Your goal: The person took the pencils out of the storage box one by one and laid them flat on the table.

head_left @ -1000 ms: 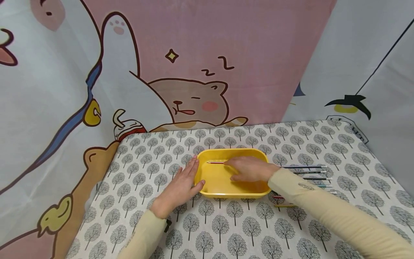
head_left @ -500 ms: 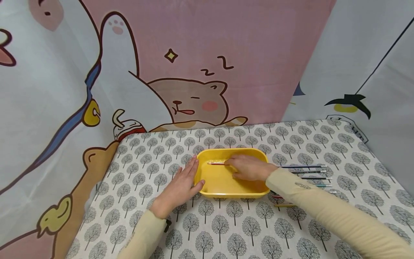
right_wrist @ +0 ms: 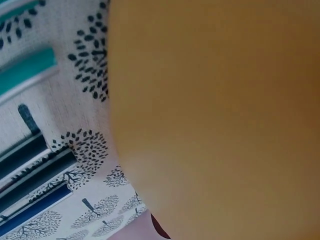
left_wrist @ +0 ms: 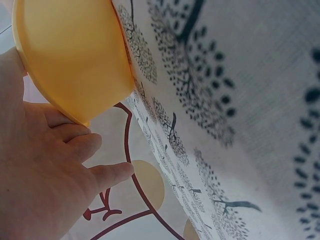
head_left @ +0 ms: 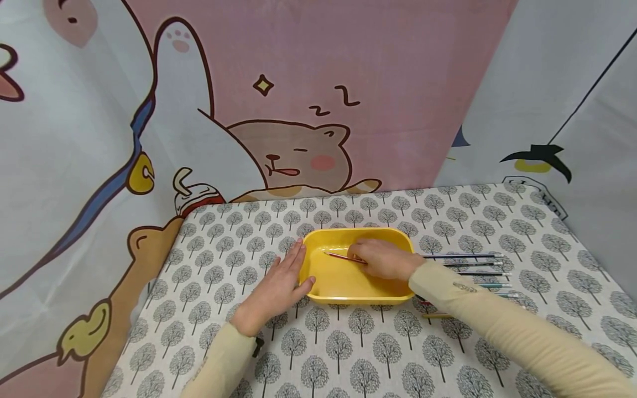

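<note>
Inside the yellow plastic tub (head_left: pixel 358 300), my right hand (head_left: pixel 382 257) pinches a dark red pencil (head_left: pixel 343 256) whose pale tip points left. The pencil's other end is hidden by the hand. My left hand (head_left: pixel 278 284) rests at the tub's left side, fingers fairly straight against the rim and the thumb over the edge. In the left wrist view, fingers of the left hand (left_wrist: pixel 55 160) touch the tub's rim (left_wrist: pixel 55 102) and one finger sticks out away from it. A yellow wall (right_wrist: pixel 215 120) fills most of the right wrist view, hiding the right hand there.
Several pencils lie roughly side by side right of the tub, among them a dark blue one (head_left: pixel 460 256), a teal one (head_left: pixel 497 286) and a yellow one (head_left: pixel 437 315). The right sleeve (head_left: pixel 487 309) covers parts of them. A tree-print cloth (head_left: pixel 239 221) lies beneath; a cartoon curtain (head_left: pixel 398 99) hangs behind.
The pencil has turned from nearly level to slanting, its tip still at the upper left, and more of it shows. My right hand has shifted slightly right. The left hand stays put.
</note>
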`<state>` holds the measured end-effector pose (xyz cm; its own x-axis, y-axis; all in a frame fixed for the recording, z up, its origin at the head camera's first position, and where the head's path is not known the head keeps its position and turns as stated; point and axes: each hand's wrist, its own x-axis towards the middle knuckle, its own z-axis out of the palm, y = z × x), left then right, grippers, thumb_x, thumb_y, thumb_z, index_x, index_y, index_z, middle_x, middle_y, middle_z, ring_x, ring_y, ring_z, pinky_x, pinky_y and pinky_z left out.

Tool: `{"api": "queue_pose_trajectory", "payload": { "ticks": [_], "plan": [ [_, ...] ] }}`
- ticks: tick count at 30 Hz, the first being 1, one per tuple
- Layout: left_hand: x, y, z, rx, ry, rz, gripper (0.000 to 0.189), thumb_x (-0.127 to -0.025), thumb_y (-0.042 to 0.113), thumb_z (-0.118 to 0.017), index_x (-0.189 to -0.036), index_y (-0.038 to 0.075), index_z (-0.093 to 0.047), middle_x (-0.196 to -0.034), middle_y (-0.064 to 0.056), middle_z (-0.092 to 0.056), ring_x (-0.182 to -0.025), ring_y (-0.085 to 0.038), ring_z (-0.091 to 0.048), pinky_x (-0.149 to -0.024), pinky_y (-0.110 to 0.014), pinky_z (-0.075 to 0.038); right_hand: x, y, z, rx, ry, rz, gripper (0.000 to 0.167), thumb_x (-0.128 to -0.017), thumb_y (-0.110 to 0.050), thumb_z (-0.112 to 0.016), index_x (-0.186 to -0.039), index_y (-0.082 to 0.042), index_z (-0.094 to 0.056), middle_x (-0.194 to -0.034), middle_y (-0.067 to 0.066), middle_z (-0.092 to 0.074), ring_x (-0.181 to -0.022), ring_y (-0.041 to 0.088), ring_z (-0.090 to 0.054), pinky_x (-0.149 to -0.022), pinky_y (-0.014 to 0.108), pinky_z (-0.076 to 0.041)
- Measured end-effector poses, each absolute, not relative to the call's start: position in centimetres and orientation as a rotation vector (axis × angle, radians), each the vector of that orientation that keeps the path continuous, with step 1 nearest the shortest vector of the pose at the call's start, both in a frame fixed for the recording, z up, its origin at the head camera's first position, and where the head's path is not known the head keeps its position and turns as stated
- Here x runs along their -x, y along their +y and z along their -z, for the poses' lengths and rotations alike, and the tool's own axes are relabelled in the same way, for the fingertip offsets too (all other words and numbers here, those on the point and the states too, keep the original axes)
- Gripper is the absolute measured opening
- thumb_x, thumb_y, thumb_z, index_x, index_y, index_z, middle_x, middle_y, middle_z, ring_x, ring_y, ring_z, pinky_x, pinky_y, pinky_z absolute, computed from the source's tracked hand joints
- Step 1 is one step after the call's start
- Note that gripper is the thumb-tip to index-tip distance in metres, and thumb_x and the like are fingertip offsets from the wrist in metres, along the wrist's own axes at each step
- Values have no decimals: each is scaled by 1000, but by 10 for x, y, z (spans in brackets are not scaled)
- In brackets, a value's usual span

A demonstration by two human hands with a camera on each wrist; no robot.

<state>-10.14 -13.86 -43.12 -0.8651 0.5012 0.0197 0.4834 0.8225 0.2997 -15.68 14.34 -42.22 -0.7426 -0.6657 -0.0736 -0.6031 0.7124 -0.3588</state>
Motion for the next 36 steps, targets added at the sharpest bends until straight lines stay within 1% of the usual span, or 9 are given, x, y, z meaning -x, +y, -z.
{"api": "queue_pose_trajectory", "payload": {
  "ticks": [2,5,11,17,22,26,30,33,36],
  "plan": [
    [101,-138,431,-792,2940,-464,78,-107,45,-49,-161,-5,-22,-171,-13,-6,-158,-29,-12,-122,-62,-22,157,144,423,1015,2715,474,15,-92,-2,-75,-104,-11,-71,-92,2,-63,-82,15,-52,-75,30,-50],
    [101,-138,431,-783,2938,-464,79,-108,45,-49,-161,-4,-20,-171,-12,-4,-158,-28,-11,-122,-61,-22,156,144,424,1008,2699,486,17,-91,2,-74,-99,-12,-69,-86,1,-60,-78,15,-50,-71,29,-47],
    [101,-138,432,-778,2938,-453,78,-108,45,-49,-161,-3,-19,-171,-10,-3,-158,-27,-11,-122,-61,-22,157,142,425,999,2675,494,22,-89,8,-69,-97,-12,-68,-84,0,-62,-78,16,-52,-74,31,-47],
    [101,-138,431,-774,2933,-457,78,-108,46,-48,-161,-3,-19,-171,-11,-4,-158,-27,-10,-123,-60,-22,156,144,425,973,2674,513,21,-88,8,-70,-94,-12,-70,-82,-2,-63,-76,14,-53,-72,29,-49],
    [101,-138,430,-770,2933,-461,77,-108,46,-48,-162,-3,-19,-171,-11,-4,-158,-26,-11,-123,-60,-22,155,146,418,921,2684,569,23,-86,6,-71,-101,-11,-75,-85,-4,-66,-78,13,-55,-73,29,-51],
    [101,-138,430,-770,2931,-452,78,-108,47,-47,-162,-2,-19,-171,-10,-4,-158,-27,-10,-123,-59,-22,153,147,411,935,2701,602,26,-86,4,-70,-104,-14,-76,-90,-5,-69,-79,11,-57,-76,28,-53],
    [101,-138,429,-774,2929,-447,78,-108,47,-47,-162,-3,-19,-171,-11,-3,-158,-27,-10,-123,-60,-22,152,149,404,966,2715,653,27,-88,3,-69,-108,-15,-77,-100,-5,-72,-86,11,-60,-80,30,-55],
    [100,-138,429,-776,2930,-449,78,-108,47,-48,-162,-3,-19,-171,-11,-3,-158,-27,-10,-123,-60,-22,150,152,398,998,2743,683,29,-88,3,-68,-108,-16,-77,-105,-6,-71,-91,11,-61,-83,31,-55],
    [100,-138,429,-775,2929,-451,78,-108,47,-47,-162,-3,-19,-171,-11,-3,-158,-27,-10,-123,-60,-22,148,155,392,1035,2775,712,27,-88,2,-69,-106,-16,-77,-106,-5,-69,-91,12,-60,-82,31,-56]
  ]
}}
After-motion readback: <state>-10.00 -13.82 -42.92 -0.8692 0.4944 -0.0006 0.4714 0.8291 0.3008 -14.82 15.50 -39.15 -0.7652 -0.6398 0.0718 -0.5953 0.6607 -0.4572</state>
